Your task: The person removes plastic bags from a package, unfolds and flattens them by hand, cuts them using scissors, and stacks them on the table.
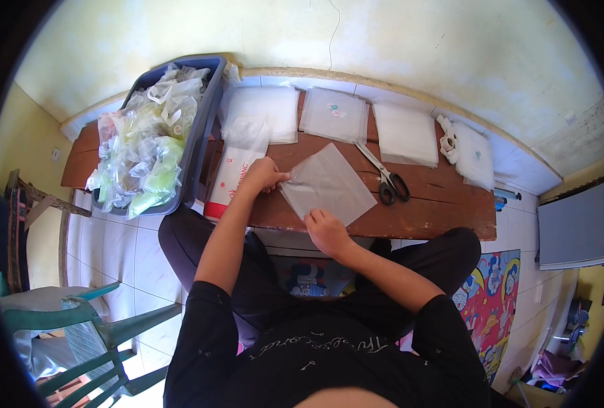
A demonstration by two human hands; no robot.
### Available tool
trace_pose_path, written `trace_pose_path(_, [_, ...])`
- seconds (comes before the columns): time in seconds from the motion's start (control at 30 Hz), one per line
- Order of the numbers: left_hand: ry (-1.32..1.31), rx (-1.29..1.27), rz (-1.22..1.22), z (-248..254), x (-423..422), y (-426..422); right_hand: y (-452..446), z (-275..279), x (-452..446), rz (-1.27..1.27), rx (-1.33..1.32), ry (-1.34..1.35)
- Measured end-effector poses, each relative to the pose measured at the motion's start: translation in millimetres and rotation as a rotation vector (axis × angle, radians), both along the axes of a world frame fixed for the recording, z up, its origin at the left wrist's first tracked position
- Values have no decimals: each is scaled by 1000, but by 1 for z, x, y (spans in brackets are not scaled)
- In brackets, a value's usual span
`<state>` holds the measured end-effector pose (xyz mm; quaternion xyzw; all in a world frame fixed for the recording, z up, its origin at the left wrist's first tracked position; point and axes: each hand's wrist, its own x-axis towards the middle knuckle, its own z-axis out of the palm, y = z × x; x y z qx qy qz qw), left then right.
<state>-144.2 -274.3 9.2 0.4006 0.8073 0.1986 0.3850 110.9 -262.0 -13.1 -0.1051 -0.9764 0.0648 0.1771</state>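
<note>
Plastic bag (334, 183) pinched by left hand (264, 176), right hand (328, 231) curled atop; table (441, 209) by wall (397, 41)

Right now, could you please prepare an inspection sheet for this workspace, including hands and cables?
Surface: brown wooden table, seams showing.
Job's things: clear plastic sheet at both hands; scissors beside it; four plastic stacks behind.
Clutter: bin heaped with plastic bags at left; red-and-white packet nearby.
Left hand: appears to pinch the sheet's left corner.
Right hand: fingertips on its near edge; grip unclear.
Cables: nothing seen.
Surroundings: pale wall, green chair, colourful mat.
</note>
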Motion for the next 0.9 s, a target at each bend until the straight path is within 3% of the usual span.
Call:
trace_pose_path(0.53, [196, -7, -32, 12, 10, -3, 31, 8, 51, 244, 201, -56])
trace_pose_path(0.63, [216, 6, -24, 8, 10, -5, 29, 7, 52, 264, 210, -101])
trace_pose_path(0.7, [385, 135, -62, -1, 9, -6, 25, 9, 54, 270, 154, -106])
trace_pose_path(0.9, [393, 187, -50, -9, 7, -9, 29, 9, 56, 271, 104, -122])
